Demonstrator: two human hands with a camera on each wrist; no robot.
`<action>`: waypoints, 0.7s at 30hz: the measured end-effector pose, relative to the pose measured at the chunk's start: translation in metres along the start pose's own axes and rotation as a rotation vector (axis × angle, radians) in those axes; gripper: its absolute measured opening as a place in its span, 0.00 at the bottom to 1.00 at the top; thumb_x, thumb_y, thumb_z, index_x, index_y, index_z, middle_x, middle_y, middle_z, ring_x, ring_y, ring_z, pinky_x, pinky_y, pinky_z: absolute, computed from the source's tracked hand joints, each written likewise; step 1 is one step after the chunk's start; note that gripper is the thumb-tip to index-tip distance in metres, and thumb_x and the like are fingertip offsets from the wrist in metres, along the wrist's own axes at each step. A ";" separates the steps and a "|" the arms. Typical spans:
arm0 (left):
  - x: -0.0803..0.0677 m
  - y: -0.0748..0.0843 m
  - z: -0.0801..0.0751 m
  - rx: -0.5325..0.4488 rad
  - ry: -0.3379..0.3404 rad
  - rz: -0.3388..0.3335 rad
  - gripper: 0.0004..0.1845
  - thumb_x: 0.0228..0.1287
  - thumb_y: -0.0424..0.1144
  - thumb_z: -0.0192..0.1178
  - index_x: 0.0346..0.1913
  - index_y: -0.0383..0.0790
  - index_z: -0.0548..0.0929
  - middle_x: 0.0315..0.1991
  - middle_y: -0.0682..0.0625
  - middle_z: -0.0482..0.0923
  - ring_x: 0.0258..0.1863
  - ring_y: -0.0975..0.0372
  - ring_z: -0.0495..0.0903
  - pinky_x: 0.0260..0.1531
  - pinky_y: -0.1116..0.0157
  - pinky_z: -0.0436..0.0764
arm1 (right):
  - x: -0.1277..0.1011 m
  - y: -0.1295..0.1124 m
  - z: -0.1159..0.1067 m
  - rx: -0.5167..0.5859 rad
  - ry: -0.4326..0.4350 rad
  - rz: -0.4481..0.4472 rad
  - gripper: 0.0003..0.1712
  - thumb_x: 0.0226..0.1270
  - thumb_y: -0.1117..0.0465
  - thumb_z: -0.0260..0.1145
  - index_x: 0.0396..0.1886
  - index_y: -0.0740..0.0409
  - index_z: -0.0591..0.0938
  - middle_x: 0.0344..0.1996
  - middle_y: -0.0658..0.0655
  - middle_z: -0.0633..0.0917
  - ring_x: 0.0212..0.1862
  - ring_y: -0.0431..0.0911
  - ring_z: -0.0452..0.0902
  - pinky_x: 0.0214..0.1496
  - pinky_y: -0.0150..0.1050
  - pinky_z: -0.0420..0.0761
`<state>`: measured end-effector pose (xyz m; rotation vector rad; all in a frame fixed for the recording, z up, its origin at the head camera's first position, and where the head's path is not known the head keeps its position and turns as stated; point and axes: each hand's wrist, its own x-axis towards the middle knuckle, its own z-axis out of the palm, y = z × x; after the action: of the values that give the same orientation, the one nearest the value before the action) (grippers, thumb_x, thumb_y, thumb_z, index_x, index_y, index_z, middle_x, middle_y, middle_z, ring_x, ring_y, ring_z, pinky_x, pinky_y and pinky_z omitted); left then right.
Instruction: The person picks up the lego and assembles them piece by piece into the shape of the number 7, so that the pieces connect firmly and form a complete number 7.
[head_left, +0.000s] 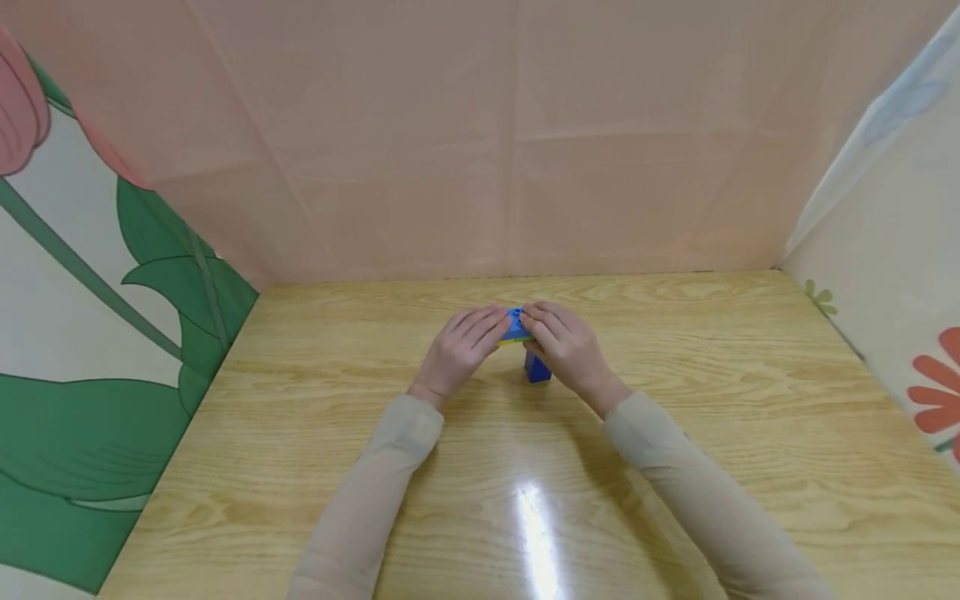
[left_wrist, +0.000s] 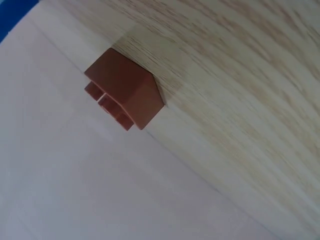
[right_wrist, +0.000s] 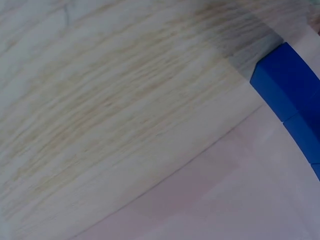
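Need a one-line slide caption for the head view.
Both hands, left hand and right hand, meet over a small blue-and-yellow block stack on a wooden table, pink backdrop behind.

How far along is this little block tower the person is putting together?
Partly built. A blue block stack already stands on the wooden table. In hand now: the left hand and right hand meet over its top, where a blue and yellow piece sits between the fingers. One brown block shows only in the left wrist view, lying unused on the table.

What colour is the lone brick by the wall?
Reddish brown brick, clearest in the left wrist view.
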<state>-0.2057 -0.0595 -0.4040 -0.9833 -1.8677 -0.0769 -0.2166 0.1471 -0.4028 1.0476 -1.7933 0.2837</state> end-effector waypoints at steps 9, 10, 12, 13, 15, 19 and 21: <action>-0.001 -0.002 -0.001 0.003 -0.065 -0.026 0.24 0.52 0.40 0.70 0.53 0.39 0.79 0.53 0.49 0.81 0.54 0.59 0.79 0.58 0.65 0.78 | 0.005 0.004 -0.003 0.135 -0.127 0.098 0.30 0.36 0.67 0.81 0.43 0.69 0.80 0.42 0.65 0.84 0.45 0.57 0.81 0.51 0.50 0.82; -0.001 -0.002 -0.002 0.001 -0.071 -0.029 0.23 0.53 0.39 0.70 0.53 0.40 0.79 0.54 0.49 0.81 0.54 0.59 0.79 0.57 0.65 0.78 | 0.005 0.004 -0.004 0.168 -0.153 0.131 0.32 0.36 0.67 0.82 0.45 0.69 0.79 0.43 0.66 0.83 0.46 0.58 0.80 0.51 0.50 0.81; -0.001 -0.003 -0.002 -0.013 -0.084 -0.038 0.22 0.54 0.37 0.69 0.53 0.40 0.79 0.53 0.49 0.81 0.54 0.59 0.79 0.57 0.64 0.78 | 0.005 0.006 -0.008 0.259 -0.233 0.235 0.35 0.39 0.66 0.81 0.50 0.70 0.76 0.46 0.67 0.82 0.49 0.59 0.78 0.53 0.53 0.80; -0.001 -0.003 -0.003 -0.020 -0.090 -0.044 0.21 0.54 0.37 0.69 0.52 0.40 0.79 0.53 0.49 0.80 0.54 0.58 0.79 0.57 0.64 0.78 | 0.005 0.007 -0.010 0.324 -0.289 0.309 0.36 0.42 0.65 0.80 0.52 0.70 0.75 0.49 0.68 0.80 0.51 0.60 0.77 0.55 0.54 0.79; -0.002 -0.004 -0.003 -0.036 -0.096 -0.060 0.21 0.54 0.35 0.69 0.52 0.40 0.78 0.53 0.48 0.80 0.54 0.58 0.79 0.56 0.63 0.78 | 0.005 0.011 -0.015 0.468 -0.394 0.479 0.37 0.48 0.64 0.77 0.57 0.70 0.71 0.52 0.68 0.78 0.55 0.61 0.74 0.58 0.56 0.76; -0.002 -0.005 -0.005 -0.047 -0.126 -0.106 0.22 0.52 0.37 0.71 0.51 0.42 0.77 0.53 0.47 0.80 0.54 0.57 0.79 0.55 0.63 0.79 | 0.002 0.020 -0.025 0.712 -0.556 0.809 0.28 0.59 0.66 0.69 0.57 0.69 0.71 0.54 0.67 0.77 0.58 0.59 0.71 0.63 0.57 0.70; -0.002 -0.006 -0.007 -0.049 -0.152 -0.133 0.24 0.50 0.38 0.73 0.51 0.44 0.77 0.54 0.47 0.80 0.54 0.57 0.79 0.56 0.63 0.79 | 0.000 0.025 -0.027 0.776 -0.586 0.894 0.23 0.62 0.66 0.67 0.55 0.68 0.72 0.53 0.66 0.77 0.57 0.57 0.72 0.64 0.56 0.70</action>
<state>-0.2044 -0.0677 -0.3999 -0.9187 -2.0788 -0.1312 -0.2181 0.1782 -0.3838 0.7787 -2.7195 1.4223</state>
